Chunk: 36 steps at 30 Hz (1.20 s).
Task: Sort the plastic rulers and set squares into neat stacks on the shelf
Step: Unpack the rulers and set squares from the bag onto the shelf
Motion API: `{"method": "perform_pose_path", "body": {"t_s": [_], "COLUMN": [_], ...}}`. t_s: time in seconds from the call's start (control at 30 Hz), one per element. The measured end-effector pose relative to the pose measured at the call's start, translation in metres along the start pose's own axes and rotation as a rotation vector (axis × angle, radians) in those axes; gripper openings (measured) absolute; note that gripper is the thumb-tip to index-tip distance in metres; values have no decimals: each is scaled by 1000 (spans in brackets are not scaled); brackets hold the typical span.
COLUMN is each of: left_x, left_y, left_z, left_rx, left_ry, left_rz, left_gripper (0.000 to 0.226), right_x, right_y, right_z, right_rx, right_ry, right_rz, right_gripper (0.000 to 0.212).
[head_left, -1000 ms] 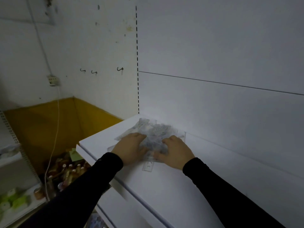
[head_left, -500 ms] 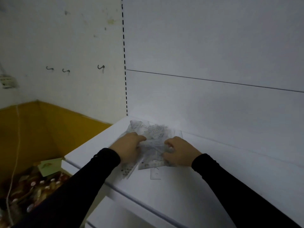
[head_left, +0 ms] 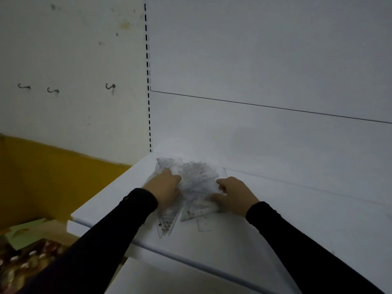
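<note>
Left hand and right hand, fingers curled, grip opposite sides of a jumbled pile of clear rulers on a white shelf.

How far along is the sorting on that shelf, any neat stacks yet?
Done: nothing that I can see; no separate stack stands on the white shelf. In hand: the left hand and the right hand both lie on one jumbled pile of clear rulers and set squares, with pieces fanning out toward the front edge. Left: splitting rulers from set squares and squaring up each stack.
</note>
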<state>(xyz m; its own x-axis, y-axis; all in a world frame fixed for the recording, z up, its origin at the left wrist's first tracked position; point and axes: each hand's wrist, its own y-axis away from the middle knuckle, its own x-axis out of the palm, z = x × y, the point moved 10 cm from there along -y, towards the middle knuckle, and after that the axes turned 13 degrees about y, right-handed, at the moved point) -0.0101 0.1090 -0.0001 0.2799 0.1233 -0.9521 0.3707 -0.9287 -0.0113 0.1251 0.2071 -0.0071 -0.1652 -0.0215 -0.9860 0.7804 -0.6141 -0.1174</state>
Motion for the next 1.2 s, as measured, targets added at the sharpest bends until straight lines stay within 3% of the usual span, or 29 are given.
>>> {"method": "perform_pose_path", "body": {"t_s": [0.13,0.4,0.7,0.9,1.1,1.2], "left_x": [-8,-18,-4,24,48,51], "left_y": [-3,-9,-13,-25,-37,-38], "left_z": [-2,-28,-134,-200,-251,-259], "left_rx": [26,157,432,466,422,382], "left_ry": [56,295,403,384,331,306], "left_rz": [-52,-216,-242,-223,-224,-251], "left_gripper": [23,48,38,37,39,37], "right_x": [-12,-44,-44,-40,-41,-32], "right_y": [14,75,157,174,149,126], "right_z": [-17,-80,-205,-281,-329,-339], "right_rx": [63,237,469,474,374,332], "right_ry": [7,-35,36,17,-14,-10], "right_rz": [-62,-208,-170,-148,-113,-48], "right_gripper": [39,42,41,19,21,36]}}
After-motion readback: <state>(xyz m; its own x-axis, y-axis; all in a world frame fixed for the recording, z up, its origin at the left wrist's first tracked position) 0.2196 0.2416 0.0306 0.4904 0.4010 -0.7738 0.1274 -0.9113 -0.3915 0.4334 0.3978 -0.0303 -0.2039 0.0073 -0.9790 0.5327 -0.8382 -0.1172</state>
